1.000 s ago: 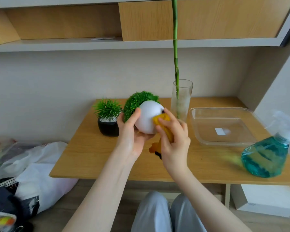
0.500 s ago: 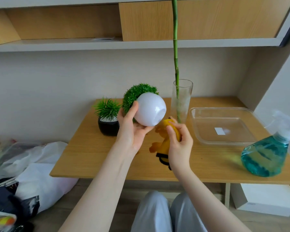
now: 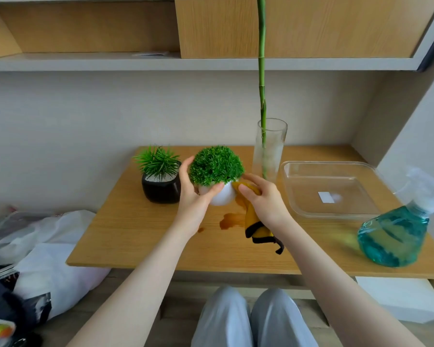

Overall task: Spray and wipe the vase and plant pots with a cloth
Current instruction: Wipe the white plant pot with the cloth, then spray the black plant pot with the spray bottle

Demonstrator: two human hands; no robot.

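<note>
Above the middle of the wooden desk (image 3: 140,236), a white round pot (image 3: 222,195) topped with a dense green ball of foliage (image 3: 216,165) is held upright. It is gripped by the left hand (image 3: 194,196), whose thumb lies across the pot's front and whose fingers curl round its left side. Whether the pot's base touches the desk cannot be told. Against the pot's right side a yellow cloth (image 3: 253,216) with dark edging is pressed by the right hand (image 3: 263,199); the fingers are curled over the cloth's upper part, and its lower end hangs down towards the desk. A wet patch (image 3: 232,220) is seen on the desk just below the pot.

Just left of the held pot, a black pot (image 3: 161,190) with a spiky green plant (image 3: 158,161) stands on the desk. Behind and to the right, a tall clear glass vase (image 3: 269,149) holds a single long green stem (image 3: 261,71) that runs up past the shelf (image 3: 85,63). Right of the vase lies a clear shallow plastic tray (image 3: 331,189) with a small white label on its floor. Near the desk's right front edge stands a spray bottle (image 3: 396,231) of blue-green liquid. On the floor to the left lies a white bag (image 3: 45,249) among other items, and grey trouser knees (image 3: 246,319) are seen at the bottom.
</note>
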